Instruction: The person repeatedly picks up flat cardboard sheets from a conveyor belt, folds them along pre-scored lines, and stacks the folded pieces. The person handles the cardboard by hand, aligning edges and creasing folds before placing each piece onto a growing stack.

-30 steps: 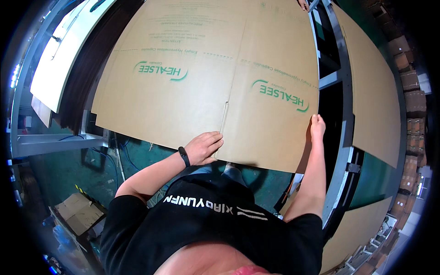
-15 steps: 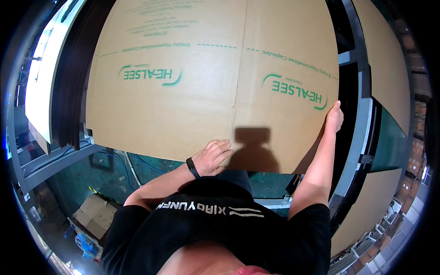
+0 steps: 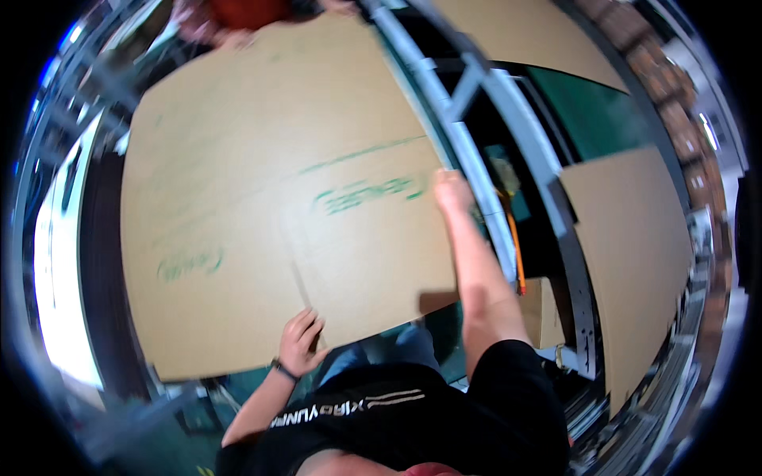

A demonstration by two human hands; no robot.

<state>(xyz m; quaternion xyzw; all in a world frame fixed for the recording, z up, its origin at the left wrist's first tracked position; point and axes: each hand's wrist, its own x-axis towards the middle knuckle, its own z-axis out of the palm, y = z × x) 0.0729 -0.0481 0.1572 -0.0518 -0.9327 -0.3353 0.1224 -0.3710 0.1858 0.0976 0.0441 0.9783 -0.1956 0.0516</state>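
Note:
A large flat sheet of brown cardboard (image 3: 262, 230) with green print and a crease line spans the middle of the view. My left hand (image 3: 301, 343), with a dark band at its wrist, holds the near edge, its fingers lying on top beside the crease. My right hand (image 3: 452, 191) grips the right edge farther up, thumb on the upper face and the other fingers hidden. At the far edge, another person's hand (image 3: 235, 38) touches the sheet. Motion blurs the far part of the sheet.
Grey metal frame bars (image 3: 512, 119) run along the right of the sheet. Beyond them stands another cardboard sheet (image 3: 635, 262), with an orange strip-like thing (image 3: 517, 246) nearer. A dark brown stack (image 3: 103, 262) and a bright white panel (image 3: 59, 262) stand at left.
The sheet has turned and shifted left in view, its far edge now showing. Both hands keep their hold. A co-worker has come into view at the far side.

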